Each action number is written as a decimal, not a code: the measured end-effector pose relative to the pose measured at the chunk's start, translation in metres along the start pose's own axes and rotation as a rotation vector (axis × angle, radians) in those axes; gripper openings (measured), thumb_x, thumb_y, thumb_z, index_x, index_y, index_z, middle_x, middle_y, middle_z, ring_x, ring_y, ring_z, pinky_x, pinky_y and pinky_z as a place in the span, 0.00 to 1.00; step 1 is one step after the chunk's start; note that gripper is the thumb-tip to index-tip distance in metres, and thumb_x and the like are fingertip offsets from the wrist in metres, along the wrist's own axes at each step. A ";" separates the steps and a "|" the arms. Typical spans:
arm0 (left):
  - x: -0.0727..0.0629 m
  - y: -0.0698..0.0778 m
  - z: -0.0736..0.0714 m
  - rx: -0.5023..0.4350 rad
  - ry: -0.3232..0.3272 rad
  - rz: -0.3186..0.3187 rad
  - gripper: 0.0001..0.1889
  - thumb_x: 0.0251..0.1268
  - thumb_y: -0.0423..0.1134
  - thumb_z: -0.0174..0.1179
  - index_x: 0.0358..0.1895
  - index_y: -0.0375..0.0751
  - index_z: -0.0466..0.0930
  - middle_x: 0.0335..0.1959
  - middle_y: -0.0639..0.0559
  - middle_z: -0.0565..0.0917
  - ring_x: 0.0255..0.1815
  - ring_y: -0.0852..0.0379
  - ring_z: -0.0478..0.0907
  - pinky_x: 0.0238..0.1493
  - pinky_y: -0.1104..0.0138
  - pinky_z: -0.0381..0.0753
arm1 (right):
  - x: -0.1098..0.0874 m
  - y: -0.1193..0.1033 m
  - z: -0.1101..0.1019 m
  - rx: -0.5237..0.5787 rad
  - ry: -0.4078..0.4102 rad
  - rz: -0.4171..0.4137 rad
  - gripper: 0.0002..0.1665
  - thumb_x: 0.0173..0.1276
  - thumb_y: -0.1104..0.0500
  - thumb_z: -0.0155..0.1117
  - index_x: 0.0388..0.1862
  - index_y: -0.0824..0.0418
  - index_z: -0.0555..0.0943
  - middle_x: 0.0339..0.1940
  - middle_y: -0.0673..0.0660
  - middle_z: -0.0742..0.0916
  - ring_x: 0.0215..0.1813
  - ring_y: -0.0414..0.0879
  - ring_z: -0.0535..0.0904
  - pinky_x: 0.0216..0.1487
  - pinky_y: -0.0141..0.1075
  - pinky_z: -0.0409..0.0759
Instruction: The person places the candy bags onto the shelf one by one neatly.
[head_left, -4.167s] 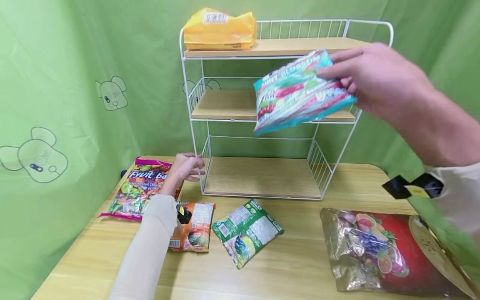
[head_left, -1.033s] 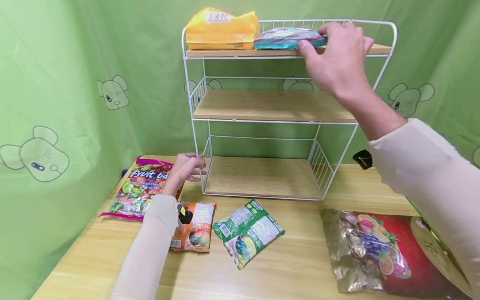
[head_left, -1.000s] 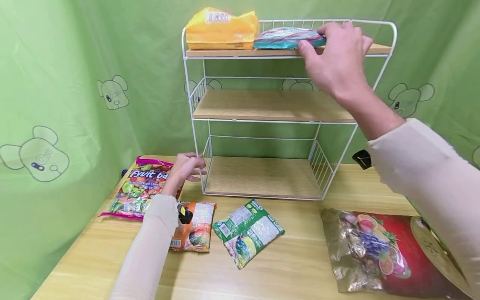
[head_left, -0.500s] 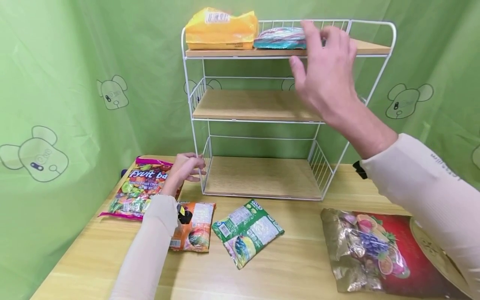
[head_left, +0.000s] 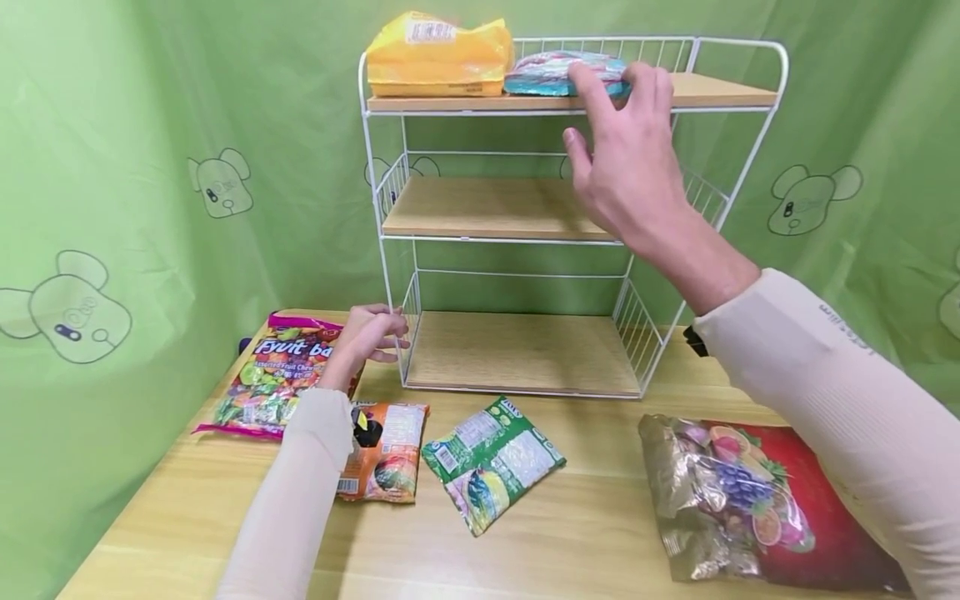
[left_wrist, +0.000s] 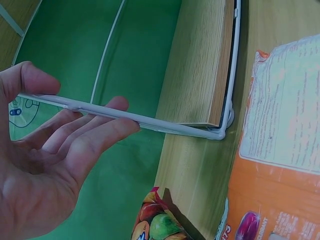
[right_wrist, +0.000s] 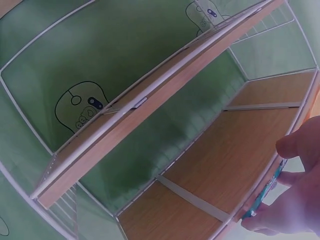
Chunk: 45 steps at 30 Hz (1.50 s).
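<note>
A white wire rack (head_left: 480, 208) with three wooden shelves stands on the table. My left hand (head_left: 367, 335) holds its front left post (left_wrist: 172, 127), thumb on one side and fingertips on the other. On the top shelf lies a teal candy bag (head_left: 536, 77), right beside a yellow bag (head_left: 442, 57). My right hand (head_left: 633, 158) is in front of that shelf, its fingers spread and its fingertips overlapping the teal bag's right part. In the right wrist view, the teal bag's edge (right_wrist: 260, 197) shows by the fingers; contact cannot be told.
Near my left arm lie a fruit chew bag (head_left: 281, 375) and an orange bag (head_left: 397, 454). A green bag (head_left: 495, 462) rests on the table before the rack. At the right, a large red and gold bag (head_left: 750, 500) is partly under my right sleeve.
The teal candy bag, carried in the air earlier, is on the top shelf. My right hand has released it, spread its fingers and moved left and slightly down. My left hand stays put.
</note>
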<state>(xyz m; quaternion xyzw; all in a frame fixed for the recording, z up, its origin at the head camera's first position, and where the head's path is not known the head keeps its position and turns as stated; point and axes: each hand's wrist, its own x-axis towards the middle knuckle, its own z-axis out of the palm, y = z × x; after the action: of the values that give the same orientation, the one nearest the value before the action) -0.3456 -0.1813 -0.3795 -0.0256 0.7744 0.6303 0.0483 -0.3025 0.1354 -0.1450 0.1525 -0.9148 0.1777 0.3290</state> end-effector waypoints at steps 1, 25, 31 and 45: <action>0.000 0.000 0.000 -0.001 -0.002 0.000 0.22 0.60 0.36 0.60 0.59 0.35 0.79 0.55 0.36 0.85 0.53 0.37 0.86 0.49 0.48 0.89 | 0.001 0.000 0.001 0.003 0.001 0.001 0.34 0.79 0.52 0.48 0.81 0.43 0.57 0.75 0.68 0.58 0.76 0.57 0.51 0.77 0.52 0.68; 0.001 -0.001 0.002 -0.011 -0.003 0.000 0.25 0.60 0.36 0.60 0.63 0.35 0.77 0.55 0.35 0.85 0.52 0.38 0.87 0.47 0.50 0.90 | -0.019 0.016 0.003 0.157 0.234 -0.058 0.39 0.71 0.68 0.52 0.79 0.51 0.60 0.62 0.69 0.75 0.64 0.59 0.69 0.69 0.44 0.71; 0.001 -0.001 0.001 -0.007 0.004 -0.001 0.26 0.59 0.35 0.60 0.63 0.35 0.77 0.55 0.36 0.85 0.47 0.43 0.89 0.47 0.50 0.90 | -0.046 0.019 0.021 0.205 0.167 -0.016 0.29 0.72 0.66 0.52 0.71 0.71 0.65 0.56 0.73 0.78 0.57 0.61 0.72 0.63 0.49 0.75; 0.004 -0.001 0.001 -0.013 0.005 -0.009 0.23 0.59 0.35 0.60 0.60 0.35 0.78 0.54 0.37 0.86 0.53 0.36 0.86 0.46 0.50 0.91 | -0.139 0.044 0.104 0.281 -0.324 0.086 0.22 0.73 0.67 0.51 0.63 0.77 0.68 0.45 0.71 0.83 0.41 0.57 0.81 0.42 0.46 0.88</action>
<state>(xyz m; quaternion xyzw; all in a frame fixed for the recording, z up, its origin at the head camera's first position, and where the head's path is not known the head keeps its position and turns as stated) -0.3490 -0.1809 -0.3812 -0.0311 0.7702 0.6351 0.0492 -0.2738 0.1527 -0.3209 0.1844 -0.9277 0.2903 0.1453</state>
